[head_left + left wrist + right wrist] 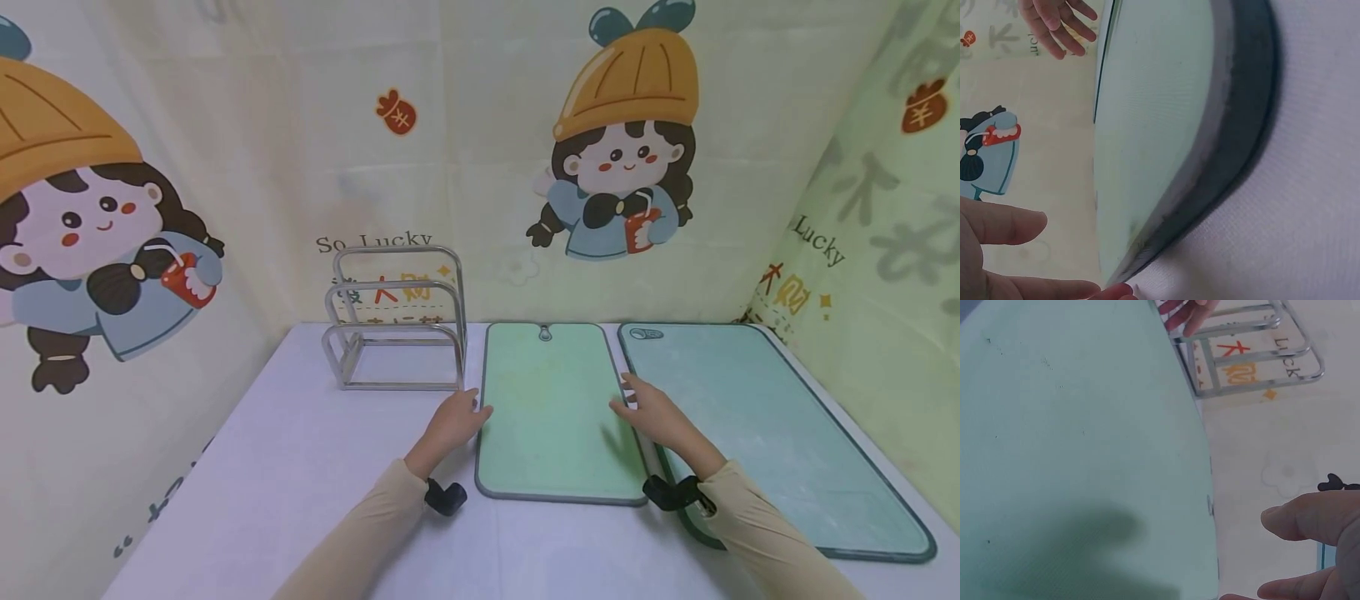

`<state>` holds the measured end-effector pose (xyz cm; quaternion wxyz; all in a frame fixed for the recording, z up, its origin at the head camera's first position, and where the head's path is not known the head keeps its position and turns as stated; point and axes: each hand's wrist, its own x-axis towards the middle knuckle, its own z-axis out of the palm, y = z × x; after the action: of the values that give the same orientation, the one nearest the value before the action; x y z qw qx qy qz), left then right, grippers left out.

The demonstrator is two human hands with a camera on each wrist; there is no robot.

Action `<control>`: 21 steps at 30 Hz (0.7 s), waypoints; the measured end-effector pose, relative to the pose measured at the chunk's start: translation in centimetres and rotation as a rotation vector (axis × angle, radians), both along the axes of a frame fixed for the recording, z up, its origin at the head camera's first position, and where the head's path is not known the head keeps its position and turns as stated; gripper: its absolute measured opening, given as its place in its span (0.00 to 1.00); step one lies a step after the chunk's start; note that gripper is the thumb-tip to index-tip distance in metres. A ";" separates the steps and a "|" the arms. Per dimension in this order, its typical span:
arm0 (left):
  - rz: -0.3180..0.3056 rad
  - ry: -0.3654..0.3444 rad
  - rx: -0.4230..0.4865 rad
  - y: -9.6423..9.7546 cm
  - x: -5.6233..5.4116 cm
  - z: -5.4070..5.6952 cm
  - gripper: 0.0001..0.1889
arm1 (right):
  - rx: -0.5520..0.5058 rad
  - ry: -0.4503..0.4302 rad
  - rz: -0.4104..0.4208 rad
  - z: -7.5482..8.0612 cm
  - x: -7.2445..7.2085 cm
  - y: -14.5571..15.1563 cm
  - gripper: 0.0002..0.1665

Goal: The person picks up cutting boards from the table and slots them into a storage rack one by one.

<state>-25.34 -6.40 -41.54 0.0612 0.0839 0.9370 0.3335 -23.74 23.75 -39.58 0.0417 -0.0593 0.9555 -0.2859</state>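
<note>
A light-green cutting board (551, 417) with a grey rim lies flat on the white table, a small hanging hole at its far end. My left hand (453, 421) is beside its left edge, thumb spread over the rim and fingers low outside. In the left wrist view the thumb (1016, 224) stands apart from the board and the fingertips are right at the edge. Across from it, my right hand (660, 412) hovers by the right edge with thumb and fingers spread; its shadow falls on the green surface. Neither hand is curled round the board.
A larger blue-green cutting board (780, 442) with a dark rim lies to the right, partly under my right forearm in view. At the back left stands a metal wire rack (397, 387) with upright loops. Printed cloth (480, 167) hangs behind the table.
</note>
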 end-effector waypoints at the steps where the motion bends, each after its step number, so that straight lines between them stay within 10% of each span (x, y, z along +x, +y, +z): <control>1: 0.001 -0.002 -0.004 0.0 0.0 0.0 0.27 | -0.001 -0.005 0.000 -0.1 0.0 0.0 0.38; 21: -0.018 -0.063 0.108 -0.6 -1.8 -1.4 0.15 | -0.020 -0.064 0.016 -0.8 -0.9 1.0 0.38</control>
<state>-27.17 -6.97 -42.90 0.0893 0.0851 0.9145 0.3853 -24.67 24.74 -40.43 0.0740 -0.0581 0.9503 -0.2969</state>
